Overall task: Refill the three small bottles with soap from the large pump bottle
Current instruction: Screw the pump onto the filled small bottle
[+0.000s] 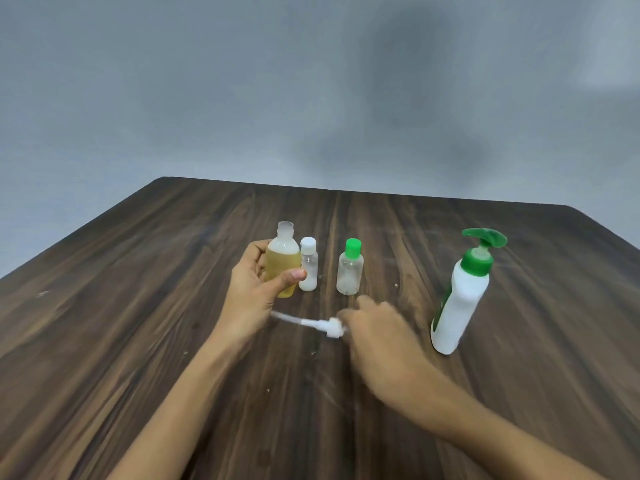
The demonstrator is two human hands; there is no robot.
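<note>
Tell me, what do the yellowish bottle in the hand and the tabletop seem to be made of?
The yellowish bottle, gripped by the left hand, looks like clear glossy plastic: the yellow liquid shows through its wall. The table looks like dark wood or a wood-print laminate, matte, with long grain streaks; the picture cannot settle which.

The left hand [254,289] is raised, fingers and thumb curled in a grip. The right hand [377,336], blurred, sits lower, knuckles up, fingers curled. Both forearms reach forward.
</note>
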